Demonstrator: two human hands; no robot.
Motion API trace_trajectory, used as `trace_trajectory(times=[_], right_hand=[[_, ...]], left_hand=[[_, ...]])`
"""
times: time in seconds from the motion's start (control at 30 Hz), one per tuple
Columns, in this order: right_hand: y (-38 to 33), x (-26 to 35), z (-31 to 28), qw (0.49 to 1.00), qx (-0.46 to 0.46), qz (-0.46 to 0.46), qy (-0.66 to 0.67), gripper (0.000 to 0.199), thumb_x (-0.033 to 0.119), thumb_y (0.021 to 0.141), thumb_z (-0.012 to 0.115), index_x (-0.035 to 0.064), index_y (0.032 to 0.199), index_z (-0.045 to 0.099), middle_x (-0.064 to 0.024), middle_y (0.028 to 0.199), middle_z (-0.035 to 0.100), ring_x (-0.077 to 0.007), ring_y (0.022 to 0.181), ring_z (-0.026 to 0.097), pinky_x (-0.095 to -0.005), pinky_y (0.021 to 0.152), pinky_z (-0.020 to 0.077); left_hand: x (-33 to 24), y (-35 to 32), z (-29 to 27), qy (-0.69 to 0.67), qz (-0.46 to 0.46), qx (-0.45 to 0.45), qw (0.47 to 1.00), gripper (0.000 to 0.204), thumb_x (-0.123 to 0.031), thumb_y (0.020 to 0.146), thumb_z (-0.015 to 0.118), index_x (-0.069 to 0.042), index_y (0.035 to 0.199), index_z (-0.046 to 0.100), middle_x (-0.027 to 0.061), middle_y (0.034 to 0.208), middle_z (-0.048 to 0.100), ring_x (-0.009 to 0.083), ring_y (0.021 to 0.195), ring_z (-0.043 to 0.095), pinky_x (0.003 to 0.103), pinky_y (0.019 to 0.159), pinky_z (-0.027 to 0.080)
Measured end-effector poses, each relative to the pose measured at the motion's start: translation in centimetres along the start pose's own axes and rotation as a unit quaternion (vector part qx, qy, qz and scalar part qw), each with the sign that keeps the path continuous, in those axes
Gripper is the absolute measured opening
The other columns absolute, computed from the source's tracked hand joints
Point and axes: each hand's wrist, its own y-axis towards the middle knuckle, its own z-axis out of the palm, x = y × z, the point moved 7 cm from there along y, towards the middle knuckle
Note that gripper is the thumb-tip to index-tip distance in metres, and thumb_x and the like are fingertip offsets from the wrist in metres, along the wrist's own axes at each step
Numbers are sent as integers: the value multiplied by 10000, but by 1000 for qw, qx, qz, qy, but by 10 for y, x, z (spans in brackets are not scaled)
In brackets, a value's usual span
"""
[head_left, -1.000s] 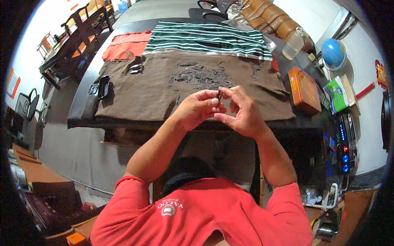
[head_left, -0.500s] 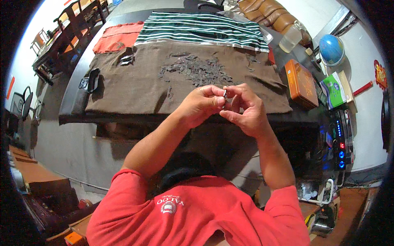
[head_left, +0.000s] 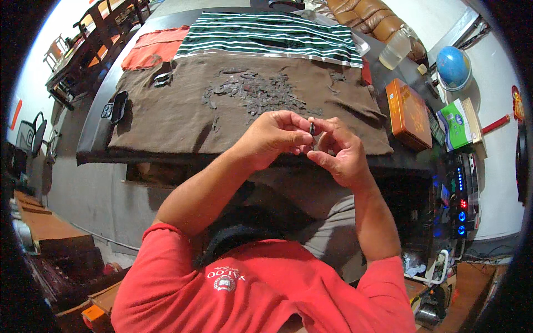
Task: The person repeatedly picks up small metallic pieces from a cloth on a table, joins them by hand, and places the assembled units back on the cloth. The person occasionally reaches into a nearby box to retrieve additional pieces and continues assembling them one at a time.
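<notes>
Just above centre frame, over the near edge of the brown cloth (head_left: pixel 166 119): small dark clip-like piece (head_left: pixel 312 129) pinched between left hand (head_left: pixel 273 139) and right hand (head_left: pixel 337 151), fingertips of both closed on it. Stands roughly upright, long axis vertical, left thumb and forefinger slightly nearer. Tiny, blackish, probably metal, hard to tell. Pile of similar dark bits (head_left: pixel 258 93) further up the cloth.

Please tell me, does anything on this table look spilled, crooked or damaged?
Nothing looks damaged. The small dark pieces lie scattered loosely over the brown cloth, not in a container. Both the left hand and the right hand pinch one small dark part above the cloth's near edge.
</notes>
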Motion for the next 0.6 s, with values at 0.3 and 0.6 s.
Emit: trace_trajectory(times=[0.3, 0.6], right_hand=[[38, -55, 11, 972, 29, 58, 226, 564, 196, 821, 800, 41, 1307, 559, -35, 1093, 592, -63, 740, 536, -225, 644, 456], [85, -101, -9, 877, 50, 92, 469, 700, 324, 822, 798, 72, 1395, 486, -17, 1057, 593, -78, 670, 431, -245, 622, 378]], left_hand=[[-16, 9, -30, 49, 4, -87, 995, 246, -55, 832, 757, 24, 1030, 634, 92, 879, 698, 160, 762, 671, 285, 707, 536], [-102, 7, -107, 193, 35, -164, 967, 246, -74, 849, 729, 3, 1059, 626, 120, 871, 715, 189, 773, 698, 288, 679, 536]])
